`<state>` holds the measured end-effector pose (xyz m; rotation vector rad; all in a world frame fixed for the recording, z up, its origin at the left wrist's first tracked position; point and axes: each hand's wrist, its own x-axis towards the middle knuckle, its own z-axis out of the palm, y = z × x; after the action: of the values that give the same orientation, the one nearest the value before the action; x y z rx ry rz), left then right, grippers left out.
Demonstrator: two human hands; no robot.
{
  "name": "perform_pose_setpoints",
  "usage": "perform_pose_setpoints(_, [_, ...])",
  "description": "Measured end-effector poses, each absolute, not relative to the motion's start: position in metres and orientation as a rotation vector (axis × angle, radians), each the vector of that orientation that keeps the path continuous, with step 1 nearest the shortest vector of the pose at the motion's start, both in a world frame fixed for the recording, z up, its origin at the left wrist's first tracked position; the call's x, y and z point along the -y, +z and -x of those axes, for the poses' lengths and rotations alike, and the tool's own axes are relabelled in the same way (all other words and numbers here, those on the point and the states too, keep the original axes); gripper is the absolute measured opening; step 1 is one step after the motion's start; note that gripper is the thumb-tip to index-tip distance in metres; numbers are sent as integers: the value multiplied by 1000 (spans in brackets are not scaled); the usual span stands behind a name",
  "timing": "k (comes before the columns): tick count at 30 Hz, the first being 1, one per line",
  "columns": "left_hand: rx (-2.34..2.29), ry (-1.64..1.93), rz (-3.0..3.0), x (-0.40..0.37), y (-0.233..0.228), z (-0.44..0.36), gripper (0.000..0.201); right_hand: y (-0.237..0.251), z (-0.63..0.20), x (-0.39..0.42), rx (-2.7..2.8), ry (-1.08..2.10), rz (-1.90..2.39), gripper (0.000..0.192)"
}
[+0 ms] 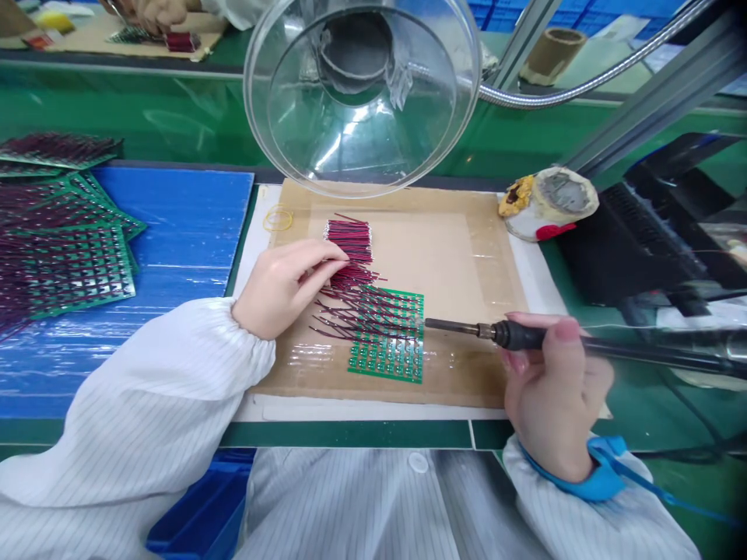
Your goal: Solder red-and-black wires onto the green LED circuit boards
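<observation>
My left hand [283, 286] pinches at a pile of short dark red wires [357, 274], thumb and forefinger closed on wire; how many strands are between them is hidden. A neater bundle of the same wires [348, 238] lies just beyond the fingertips. Nearer to me is a green circuit board panel [385, 362], its upper rows carrying wires that stick out to the left, its lower rows showing bare pads. In my right hand [552, 393] is a soldering iron [519, 336], held like a pen, its tip pointing left by the panel's right edge.
Wired green panels [75, 257] are stacked on a blue sheet [192, 233] at left. Brown cardboard [467, 257] lies under the work, with a yellow rubber band [278, 218]. A clear fume hood [362, 101] hangs above. Right stands a round pot [548, 204]. Another person's hands [160, 14] work opposite.
</observation>
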<state>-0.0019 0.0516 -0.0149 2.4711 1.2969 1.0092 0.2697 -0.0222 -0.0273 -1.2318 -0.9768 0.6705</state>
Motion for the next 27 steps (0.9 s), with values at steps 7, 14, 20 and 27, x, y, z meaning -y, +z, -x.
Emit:
perform_pose_setpoints(7, [-1075,897,-2392,-16,-10,-19,8,-25,-268,30,1071,638,1285,22])
perform_pose_setpoints(14, [-994,739,-2388,6,-23,-29,10,-30,-269,36,1441,530,1205,20])
perform_pose_setpoints(20, [-1118,661,-2347,6,-20,-32,14,-29,-271,37,1520,573,1181,15])
perform_pose_setpoints(27, [-1123,662,-2354,7,-21,-33,15,-31,-273,36,1550,573,1177,13])
